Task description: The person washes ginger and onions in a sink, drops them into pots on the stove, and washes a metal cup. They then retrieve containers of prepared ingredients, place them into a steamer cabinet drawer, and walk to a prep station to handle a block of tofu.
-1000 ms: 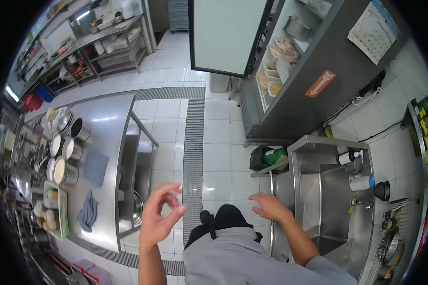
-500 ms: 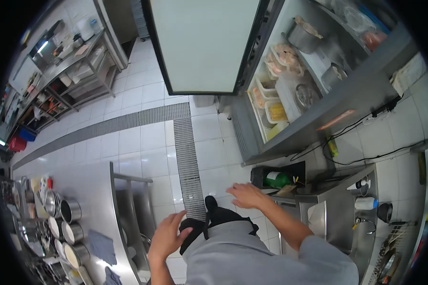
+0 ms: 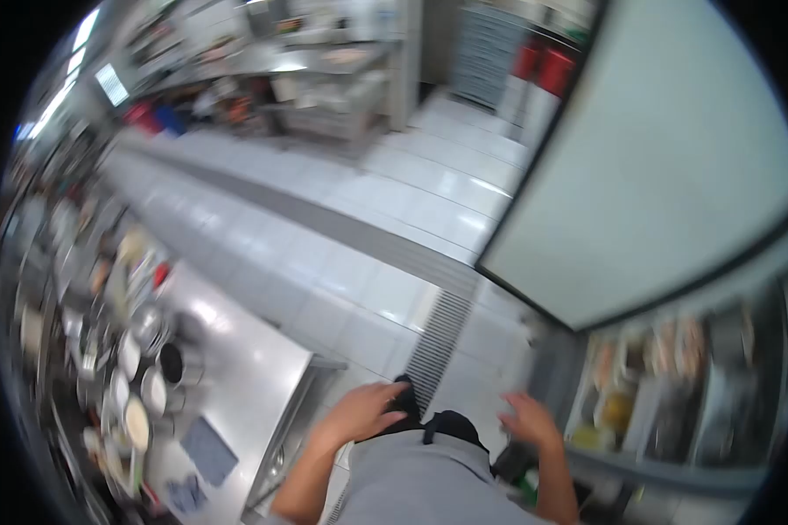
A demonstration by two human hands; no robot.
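My left hand (image 3: 365, 411) hangs in front of my waist at the lower centre, its fingers loosely spread and nothing in it. My right hand (image 3: 531, 418) is to the right of my body, also holding nothing, with the fingers apart. Beyond it on the right stands the refrigerator's open door (image 3: 665, 166). Below the door, food tubs (image 3: 617, 411) show inside the refrigerator, blurred. To the left of my left hand is a steel table (image 3: 245, 376) with pots (image 3: 153, 389) and a folded blue cloth (image 3: 209, 450).
A floor drain grate (image 3: 442, 337) runs ahead of my feet across white tiles. A long steel counter (image 3: 350, 59) stands along the far wall, near a stack of grey crates (image 3: 484, 57). A green item (image 3: 528, 486) lies low beside my right forearm.
The view has swung to the left, so the refrigerator and its door appear further right and the sink has left the frame. Both hands stay empty.
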